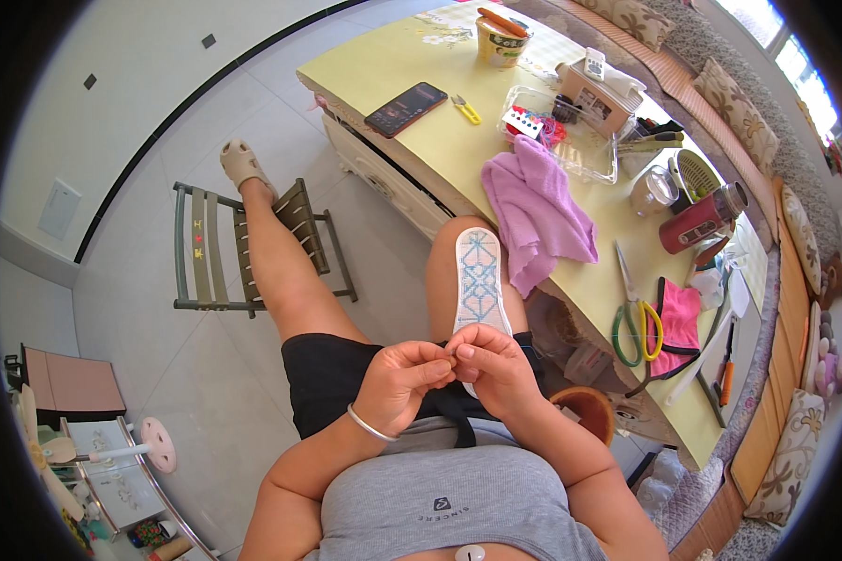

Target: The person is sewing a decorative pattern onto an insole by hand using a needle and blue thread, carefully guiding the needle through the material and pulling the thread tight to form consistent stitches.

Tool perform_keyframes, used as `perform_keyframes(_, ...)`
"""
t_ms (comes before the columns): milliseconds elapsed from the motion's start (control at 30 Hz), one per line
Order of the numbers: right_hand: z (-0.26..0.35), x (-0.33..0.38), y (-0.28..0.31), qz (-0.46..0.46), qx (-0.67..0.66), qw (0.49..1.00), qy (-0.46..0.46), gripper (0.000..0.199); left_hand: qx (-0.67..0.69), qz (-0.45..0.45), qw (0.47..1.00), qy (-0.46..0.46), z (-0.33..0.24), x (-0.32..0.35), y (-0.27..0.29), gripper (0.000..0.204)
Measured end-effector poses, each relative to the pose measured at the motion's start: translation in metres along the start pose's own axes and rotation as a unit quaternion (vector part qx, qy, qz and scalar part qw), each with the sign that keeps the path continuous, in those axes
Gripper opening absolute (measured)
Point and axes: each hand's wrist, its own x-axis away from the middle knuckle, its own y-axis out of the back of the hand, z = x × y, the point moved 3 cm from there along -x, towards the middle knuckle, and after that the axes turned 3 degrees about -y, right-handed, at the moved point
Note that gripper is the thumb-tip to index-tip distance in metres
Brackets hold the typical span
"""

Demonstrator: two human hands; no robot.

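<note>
Left hand (398, 379) pinched narrow, fingertips meeting our right hand (488, 366), which grips the near end of the embroidered insole (481, 280) rising beyond it. We judge it light, thin, floppy; best held at its edges.

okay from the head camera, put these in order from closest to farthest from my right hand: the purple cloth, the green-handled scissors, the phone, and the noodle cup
From the right hand:
1. Green-handled scissors, on the table to the right of the hand.
2. Purple cloth, draped over the table edge, farther up.
3. Phone, flat on the table's far left part.
4. Noodle cup, at the far end.
</note>
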Motion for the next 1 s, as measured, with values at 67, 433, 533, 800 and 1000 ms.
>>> perform_keyframes(67,0.001,0.0,-0.002,-0.001,0.003,1.0,0.003,0.007,0.0,-0.002,1.0,-0.003,0.0,0.0,0.0,0.011)
perform_keyframes(433,0.009,0.002,-0.008,0.001,0.124,0.99,0.064,0.006,-0.092,-0.026,0.994,-0.046,-0.003,0.002,-0.005,0.01)
perform_keyframes(533,0.01,0.003,-0.005,-0.012,0.14,0.988,0.065,0.005,-0.08,-0.02,0.995,-0.055,-0.004,0.003,-0.005,0.01)
perform_keyframes(800,0.009,0.004,-0.002,-0.009,0.133,0.988,0.073,0.006,-0.08,-0.019,0.995,-0.054,-0.005,0.004,-0.006,0.011)
perform_keyframes(1000,0.008,0.004,-0.001,-0.005,0.114,0.992,0.061,0.006,-0.071,-0.017,0.996,-0.056,-0.005,0.005,-0.007,0.011)
